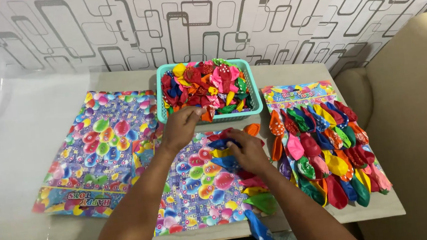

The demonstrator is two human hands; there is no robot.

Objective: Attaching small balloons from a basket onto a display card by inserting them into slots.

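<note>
My left hand [182, 126] reaches to the front rim of a teal basket [255, 112] heaped with several uninflated balloons [205, 87], fingers pinched on a balloon at the rim. My right hand [248, 150] presses down on a blue balloon [221, 145] lying on a colourful balloon-printed card [199, 189]. A column of several balloons [257, 202] runs down that card's right side, with one blue balloon [259, 230] hanging over the table edge.
A stack of balloon-printed cards [101, 146] lies at the left. A finished card covered with rows of balloons [325, 145] lies at the right. The grey table [18, 154] stands against a patterned wall; a beige chair [422, 115] is at the right.
</note>
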